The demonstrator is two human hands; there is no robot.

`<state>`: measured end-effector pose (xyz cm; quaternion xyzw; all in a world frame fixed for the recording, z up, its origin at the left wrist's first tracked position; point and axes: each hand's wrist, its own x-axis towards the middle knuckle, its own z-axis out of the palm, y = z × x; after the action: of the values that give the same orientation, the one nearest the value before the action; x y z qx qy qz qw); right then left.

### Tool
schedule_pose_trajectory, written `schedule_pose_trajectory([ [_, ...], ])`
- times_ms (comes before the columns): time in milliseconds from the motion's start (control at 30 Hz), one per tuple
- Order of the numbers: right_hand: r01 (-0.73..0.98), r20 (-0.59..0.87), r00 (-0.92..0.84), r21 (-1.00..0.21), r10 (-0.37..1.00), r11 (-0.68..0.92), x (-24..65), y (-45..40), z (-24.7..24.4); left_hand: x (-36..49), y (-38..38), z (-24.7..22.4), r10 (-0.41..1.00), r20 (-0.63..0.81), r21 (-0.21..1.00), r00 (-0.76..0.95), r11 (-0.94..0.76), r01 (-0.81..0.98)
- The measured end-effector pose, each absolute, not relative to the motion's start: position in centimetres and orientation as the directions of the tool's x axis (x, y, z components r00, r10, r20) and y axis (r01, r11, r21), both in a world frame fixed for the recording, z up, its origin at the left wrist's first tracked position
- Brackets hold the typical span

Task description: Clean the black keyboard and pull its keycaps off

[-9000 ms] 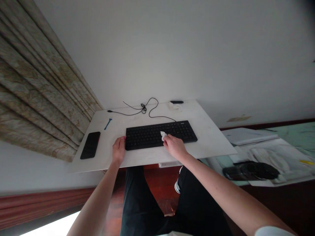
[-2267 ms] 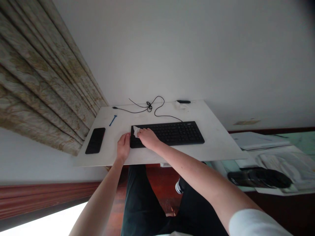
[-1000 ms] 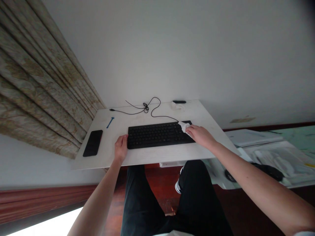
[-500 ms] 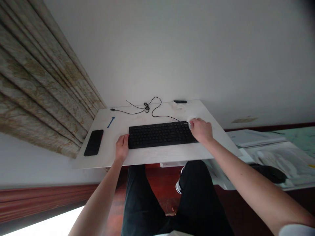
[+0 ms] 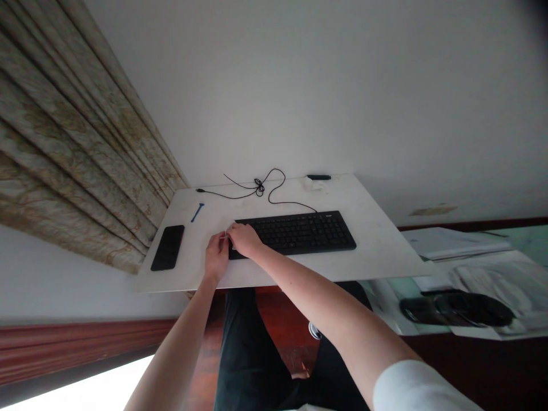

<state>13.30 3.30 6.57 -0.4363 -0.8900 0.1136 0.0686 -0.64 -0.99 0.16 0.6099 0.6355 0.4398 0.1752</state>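
Observation:
A black wired keyboard (image 5: 299, 233) lies on the white table (image 5: 274, 277). At its left end, my right hand (image 5: 244, 238) is closed on a white tissue (image 5: 231, 226), pressed to the keys there. Only a small bit of the tissue shows past the fingers. Close against it, my left hand (image 5: 217, 254) grips the keyboard's left edge, its thumb and fingers bent. The two hands nearly touch, and the keyboard's left corner is partly hidden under them.
The keyboard's black cable (image 5: 259, 187) lies knotted behind it. A black phone (image 5: 168, 248) and a small blue tool (image 5: 197, 212) are on the left. A black pen-like object (image 5: 319, 177) sits at the back beside a crumpled white scrap (image 5: 309, 184). A curtain (image 5: 85, 137) hangs leftward.
My right hand has moved from the keyboard's right end across to its left end, carrying the tissue. My left hand stays at the left edge. The view has shifted slightly.

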Motion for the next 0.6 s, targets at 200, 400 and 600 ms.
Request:
schedule_pose_trajectory([
  [200,0.815,0.025,-0.572,-0.101,0.82,0.571,17.0,3.2,6.5,-0.4,-1.2,0.2,0.942,0.304,0.762,-0.143,-0.15,0.63],
  [400,0.854,0.017,-0.519,-0.036,0.855,0.519,22.7,2.6,6.3,-0.2,-1.3,0.1,0.934,0.352,0.704,-0.067,-0.217,0.676],
  [600,0.888,0.023,-0.46,0.041,0.888,0.459,28.4,1.9,6.0,-0.1,-1.6,0.0,0.93,0.368,0.643,0.007,-0.26,0.721],
])
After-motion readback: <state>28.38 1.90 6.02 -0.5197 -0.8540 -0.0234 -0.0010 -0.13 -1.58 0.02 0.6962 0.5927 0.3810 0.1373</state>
